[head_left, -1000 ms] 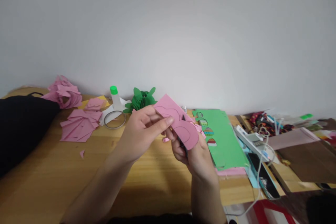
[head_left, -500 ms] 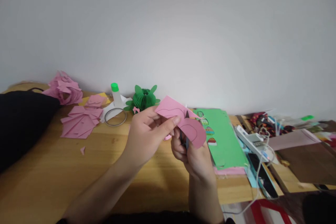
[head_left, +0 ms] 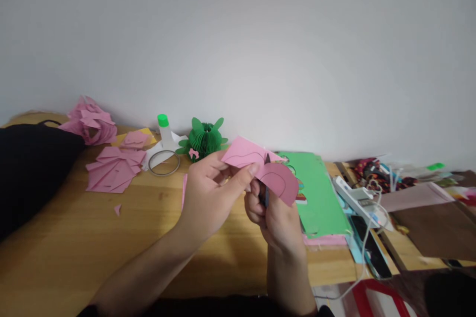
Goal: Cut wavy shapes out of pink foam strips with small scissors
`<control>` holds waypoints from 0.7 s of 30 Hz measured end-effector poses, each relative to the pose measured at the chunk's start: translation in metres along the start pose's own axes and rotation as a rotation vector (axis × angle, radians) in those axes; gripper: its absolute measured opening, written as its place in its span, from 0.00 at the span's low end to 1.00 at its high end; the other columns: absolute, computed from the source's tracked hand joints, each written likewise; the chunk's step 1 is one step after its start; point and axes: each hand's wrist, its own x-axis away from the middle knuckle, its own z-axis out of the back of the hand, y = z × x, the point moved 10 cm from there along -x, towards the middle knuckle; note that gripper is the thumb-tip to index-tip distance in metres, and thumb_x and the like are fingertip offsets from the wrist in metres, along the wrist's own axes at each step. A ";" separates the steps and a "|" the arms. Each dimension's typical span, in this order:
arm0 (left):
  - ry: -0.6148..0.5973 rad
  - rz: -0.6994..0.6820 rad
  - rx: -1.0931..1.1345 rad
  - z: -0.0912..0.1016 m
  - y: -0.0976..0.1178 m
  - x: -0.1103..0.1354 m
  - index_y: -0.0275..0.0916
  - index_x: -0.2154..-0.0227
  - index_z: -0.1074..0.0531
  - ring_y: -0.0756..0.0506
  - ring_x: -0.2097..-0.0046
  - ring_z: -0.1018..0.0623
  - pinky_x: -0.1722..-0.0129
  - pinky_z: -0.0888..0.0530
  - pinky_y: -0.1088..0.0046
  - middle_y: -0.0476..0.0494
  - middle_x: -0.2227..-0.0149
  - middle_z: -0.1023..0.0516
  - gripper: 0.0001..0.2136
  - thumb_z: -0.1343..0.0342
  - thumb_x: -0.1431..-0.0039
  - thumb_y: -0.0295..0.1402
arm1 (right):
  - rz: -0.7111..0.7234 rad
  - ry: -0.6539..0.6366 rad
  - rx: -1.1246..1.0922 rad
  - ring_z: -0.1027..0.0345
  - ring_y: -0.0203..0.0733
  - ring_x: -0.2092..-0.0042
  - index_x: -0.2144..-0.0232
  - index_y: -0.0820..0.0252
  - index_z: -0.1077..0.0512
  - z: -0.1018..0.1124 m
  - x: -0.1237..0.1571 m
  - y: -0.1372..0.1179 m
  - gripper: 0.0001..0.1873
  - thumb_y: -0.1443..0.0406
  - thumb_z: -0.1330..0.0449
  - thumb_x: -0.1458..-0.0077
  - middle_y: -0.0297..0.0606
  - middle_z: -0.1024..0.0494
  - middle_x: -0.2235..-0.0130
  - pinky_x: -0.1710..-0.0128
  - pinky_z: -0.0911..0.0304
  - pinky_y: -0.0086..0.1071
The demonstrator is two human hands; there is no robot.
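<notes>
My left hand (head_left: 210, 190) pinches a pink paper piece (head_left: 260, 168) with curved pencil lines drawn on it, holding it up over the wooden table (head_left: 111, 237). My right hand (head_left: 273, 215) is closed round small dark scissors (head_left: 266, 185), whose blades stick up into the paper where a cut runs between its two lobes. Most of the scissors is hidden behind the paper and my fingers.
Pink paper scraps (head_left: 113, 168) and a crumpled pink heap (head_left: 91, 121) lie at the left, beside a glue bottle (head_left: 164, 131), a tape ring (head_left: 163, 162) and a green paper ornament (head_left: 203, 138). A green sheet (head_left: 320, 198), a power strip (head_left: 353, 195) and clutter lie at the right. A black bag (head_left: 29, 168) sits far left.
The pink paper has turned in my left hand, its rounded lobe swinging right and upward as the cut runs further along the drawn line. Both hands shifted slightly right.
</notes>
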 end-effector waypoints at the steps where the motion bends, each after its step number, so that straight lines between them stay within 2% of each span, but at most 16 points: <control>1: -0.003 0.004 0.010 0.000 -0.001 0.000 0.40 0.75 0.23 0.55 0.74 0.24 0.72 0.26 0.85 0.55 0.78 0.22 0.06 0.39 0.45 0.24 | -0.002 0.002 0.003 0.65 0.27 0.82 0.73 0.59 0.35 0.000 0.000 0.000 0.20 0.50 0.45 0.38 0.21 0.50 0.82 0.85 0.63 0.21; 6: -0.004 0.015 0.046 -0.001 -0.003 0.000 0.39 0.76 0.23 0.56 0.75 0.24 0.73 0.26 0.85 0.56 0.79 0.22 0.07 0.39 0.45 0.24 | 0.001 0.008 0.012 0.66 0.26 0.82 0.73 0.58 0.35 0.000 0.000 0.000 0.20 0.51 0.45 0.37 0.21 0.50 0.82 0.85 0.63 0.21; 11: 0.000 0.035 0.040 -0.001 -0.006 -0.002 0.38 0.76 0.24 0.54 0.75 0.24 0.73 0.26 0.82 0.54 0.78 0.22 0.06 0.39 0.45 0.25 | 0.010 0.007 -0.004 0.66 0.27 0.82 0.73 0.59 0.35 0.000 -0.001 0.000 0.18 0.54 0.45 0.36 0.21 0.50 0.82 0.85 0.63 0.21; 16: 0.007 0.053 0.023 0.002 -0.007 -0.002 0.38 0.80 0.27 0.54 0.76 0.24 0.74 0.27 0.82 0.53 0.79 0.23 0.09 0.39 0.46 0.25 | 0.000 0.004 0.001 0.66 0.27 0.82 0.73 0.58 0.35 0.001 -0.001 0.001 0.18 0.53 0.44 0.37 0.21 0.50 0.82 0.85 0.63 0.21; 21: -0.005 0.075 0.034 -0.001 -0.007 -0.003 0.38 0.79 0.25 0.54 0.76 0.25 0.75 0.27 0.82 0.54 0.80 0.24 0.08 0.39 0.46 0.25 | 0.012 0.009 0.021 0.65 0.27 0.82 0.74 0.58 0.35 0.003 0.000 0.000 0.19 0.53 0.44 0.37 0.22 0.49 0.82 0.85 0.62 0.22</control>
